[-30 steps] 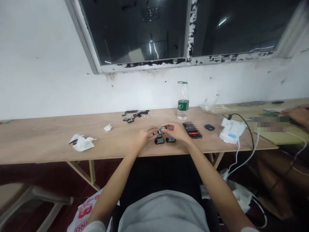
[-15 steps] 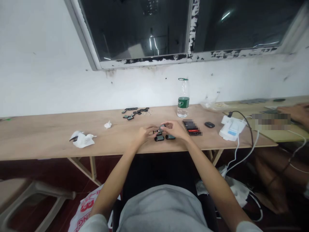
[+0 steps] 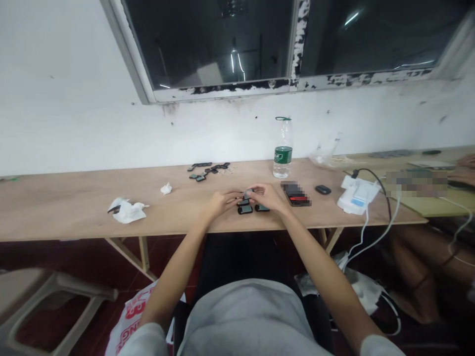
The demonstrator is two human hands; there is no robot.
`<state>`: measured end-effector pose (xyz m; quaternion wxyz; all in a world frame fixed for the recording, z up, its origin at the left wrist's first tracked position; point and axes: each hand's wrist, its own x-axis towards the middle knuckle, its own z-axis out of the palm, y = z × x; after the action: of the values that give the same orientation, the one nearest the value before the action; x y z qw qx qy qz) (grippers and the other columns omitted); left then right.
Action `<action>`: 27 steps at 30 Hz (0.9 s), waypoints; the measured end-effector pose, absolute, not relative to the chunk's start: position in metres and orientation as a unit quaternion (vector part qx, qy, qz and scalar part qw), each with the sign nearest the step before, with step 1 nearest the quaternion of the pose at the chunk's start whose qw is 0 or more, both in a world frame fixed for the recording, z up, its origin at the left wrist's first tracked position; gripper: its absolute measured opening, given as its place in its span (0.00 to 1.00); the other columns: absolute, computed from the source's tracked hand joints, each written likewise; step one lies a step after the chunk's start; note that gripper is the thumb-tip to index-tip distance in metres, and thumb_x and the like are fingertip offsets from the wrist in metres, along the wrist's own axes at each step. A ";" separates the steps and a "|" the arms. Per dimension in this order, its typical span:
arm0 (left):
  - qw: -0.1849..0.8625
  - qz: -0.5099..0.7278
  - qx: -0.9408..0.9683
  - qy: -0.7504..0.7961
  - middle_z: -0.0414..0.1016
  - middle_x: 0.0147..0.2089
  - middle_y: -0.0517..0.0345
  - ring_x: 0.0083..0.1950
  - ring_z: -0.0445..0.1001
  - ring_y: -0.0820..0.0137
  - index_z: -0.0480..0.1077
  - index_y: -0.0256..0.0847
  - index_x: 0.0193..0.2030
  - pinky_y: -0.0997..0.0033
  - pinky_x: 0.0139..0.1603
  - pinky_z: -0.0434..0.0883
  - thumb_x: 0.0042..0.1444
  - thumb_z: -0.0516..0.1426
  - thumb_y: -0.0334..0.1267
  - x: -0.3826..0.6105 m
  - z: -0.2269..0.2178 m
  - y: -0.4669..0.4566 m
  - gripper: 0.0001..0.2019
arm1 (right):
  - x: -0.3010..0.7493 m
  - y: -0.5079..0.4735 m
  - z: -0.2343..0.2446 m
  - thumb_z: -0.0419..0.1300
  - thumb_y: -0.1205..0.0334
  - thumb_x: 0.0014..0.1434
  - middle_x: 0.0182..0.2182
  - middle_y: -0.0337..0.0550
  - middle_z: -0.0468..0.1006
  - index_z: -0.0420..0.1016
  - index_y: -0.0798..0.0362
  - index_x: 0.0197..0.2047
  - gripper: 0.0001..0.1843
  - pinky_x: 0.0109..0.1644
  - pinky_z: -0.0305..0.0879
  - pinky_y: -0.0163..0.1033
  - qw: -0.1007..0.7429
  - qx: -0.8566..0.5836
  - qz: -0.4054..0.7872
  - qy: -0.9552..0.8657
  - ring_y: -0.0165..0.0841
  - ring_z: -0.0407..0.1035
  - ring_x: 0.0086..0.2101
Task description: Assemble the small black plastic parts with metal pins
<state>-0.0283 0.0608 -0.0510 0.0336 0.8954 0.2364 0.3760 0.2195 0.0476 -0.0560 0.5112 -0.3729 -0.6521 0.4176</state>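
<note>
Both hands meet over the front of the wooden table. My right hand (image 3: 267, 196) pinches a small grey-and-black flat piece (image 3: 247, 194) between thumb and fingers. Against the other side of that piece, my left hand (image 3: 224, 202) has its fingers closed together at the tips; what they grip is too small to make out. Just below the fingers lie similar black-rimmed grey pieces, one at the left (image 3: 245, 209) and one at the right (image 3: 261, 207), with another (image 3: 243, 202) partly covered by the hands.
Farther back lie several like pieces (image 3: 201, 176) and small pale bits (image 3: 225, 171). A water bottle (image 3: 282, 155), phone (image 3: 296, 194), black oval case (image 3: 322, 190) and white power strip (image 3: 358, 195) stand right. Crumpled tissue (image 3: 129, 211) lies left. Another person's hand (image 3: 465, 170) is far right.
My fingers have shifted slightly around the held piece, and my left fingers look straighter. The other person's hand at the far right has drawn back to the right. The view has tilted a little.
</note>
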 end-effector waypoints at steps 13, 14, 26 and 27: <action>0.226 0.259 0.830 0.439 0.88 0.40 0.49 0.42 0.87 0.57 0.82 0.40 0.41 0.58 0.47 0.86 0.50 0.75 0.48 -0.110 -0.039 0.097 0.18 | 0.264 0.072 -0.068 0.70 0.64 0.59 0.35 0.45 0.87 0.81 0.52 0.36 0.03 0.44 0.77 0.38 0.421 -0.567 0.221 -0.673 0.40 0.83 0.38; 0.232 0.251 0.830 0.442 0.88 0.39 0.49 0.41 0.87 0.57 0.82 0.41 0.42 0.58 0.46 0.86 0.49 0.76 0.46 -0.112 -0.042 0.099 0.17 | 0.266 0.072 -0.070 0.70 0.64 0.59 0.34 0.45 0.87 0.81 0.52 0.35 0.03 0.44 0.76 0.38 0.403 -0.570 0.216 -0.683 0.40 0.82 0.38; 0.224 0.212 0.833 0.460 0.89 0.42 0.49 0.40 0.85 0.58 0.85 0.40 0.45 0.65 0.40 0.81 0.48 0.72 0.42 -0.104 -0.055 0.104 0.17 | 0.268 0.070 -0.074 0.71 0.61 0.62 0.37 0.49 0.89 0.85 0.53 0.34 0.05 0.47 0.75 0.40 0.331 -0.566 0.204 -0.727 0.42 0.82 0.39; 0.220 0.211 0.833 0.462 0.89 0.43 0.49 0.40 0.85 0.58 0.86 0.41 0.45 0.65 0.40 0.80 0.48 0.73 0.43 -0.102 -0.056 0.104 0.18 | 0.268 0.070 -0.074 0.71 0.62 0.62 0.38 0.50 0.89 0.85 0.53 0.35 0.05 0.48 0.75 0.41 0.334 -0.563 0.202 -0.729 0.43 0.82 0.40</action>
<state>-0.1024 0.1036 -0.0561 0.2199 0.8328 0.4623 0.2107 0.2683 0.0698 -0.0738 0.3342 -0.5625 -0.7287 0.2023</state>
